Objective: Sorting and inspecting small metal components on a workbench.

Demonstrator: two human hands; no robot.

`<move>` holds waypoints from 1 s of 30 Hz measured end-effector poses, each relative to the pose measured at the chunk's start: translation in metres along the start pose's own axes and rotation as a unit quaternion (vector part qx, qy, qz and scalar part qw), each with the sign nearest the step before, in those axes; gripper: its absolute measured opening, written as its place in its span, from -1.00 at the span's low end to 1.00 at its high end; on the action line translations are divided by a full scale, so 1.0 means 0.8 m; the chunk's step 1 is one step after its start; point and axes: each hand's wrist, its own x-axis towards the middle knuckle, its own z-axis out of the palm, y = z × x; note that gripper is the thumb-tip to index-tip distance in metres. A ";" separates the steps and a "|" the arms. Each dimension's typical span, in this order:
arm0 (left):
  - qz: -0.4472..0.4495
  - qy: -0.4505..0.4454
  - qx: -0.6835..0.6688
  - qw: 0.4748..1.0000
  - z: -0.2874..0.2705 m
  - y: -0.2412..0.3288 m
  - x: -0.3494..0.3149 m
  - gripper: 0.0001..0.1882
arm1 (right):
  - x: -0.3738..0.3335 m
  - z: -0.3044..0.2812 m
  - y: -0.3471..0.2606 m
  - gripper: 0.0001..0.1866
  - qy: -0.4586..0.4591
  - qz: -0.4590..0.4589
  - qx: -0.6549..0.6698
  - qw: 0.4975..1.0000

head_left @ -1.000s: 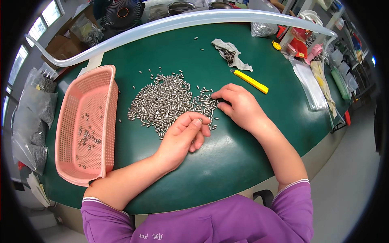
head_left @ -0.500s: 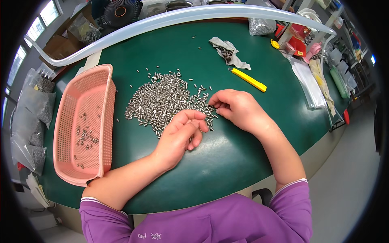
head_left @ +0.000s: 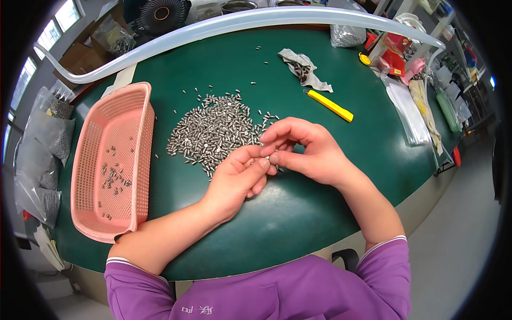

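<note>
Head view: both hands point(head_left: 234, 178) point(head_left: 314, 152) curl half closed, pinching a small metal piece point(head_left: 267, 158).

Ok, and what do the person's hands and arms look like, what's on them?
Both the left hand and the right hand are bare, with no gloves or rings visible. The forearms are uncovered too. Short purple sleeves end in white-striped cuffs.

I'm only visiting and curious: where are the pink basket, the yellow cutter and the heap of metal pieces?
Pink basket point(head_left: 144, 160): head view, on its right side wall.
Yellow cutter point(head_left: 331, 106): head view, on the middle of its handle.
Heap of metal pieces point(head_left: 212, 128): head view, near its middle.
</note>
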 end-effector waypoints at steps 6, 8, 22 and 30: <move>0.014 0.008 0.001 1.000 -0.002 0.000 0.000 -0.84 | 0.005 -0.011 0.013 -0.74 0.097 -0.030 -0.205 0.973; 0.021 0.002 0.019 1.000 0.001 0.001 0.001 -0.86 | 0.004 -0.027 0.027 -0.79 0.111 -0.020 -0.336 0.935; 0.004 0.007 0.015 1.000 0.001 0.003 0.001 -0.79 | 0.003 -0.024 0.036 -0.87 0.061 -0.028 -0.409 0.910; 0.012 0.001 0.014 1.000 0.002 0.000 -0.001 -0.84 | 0.003 -0.006 0.007 -0.87 -0.010 -0.147 -0.225 0.963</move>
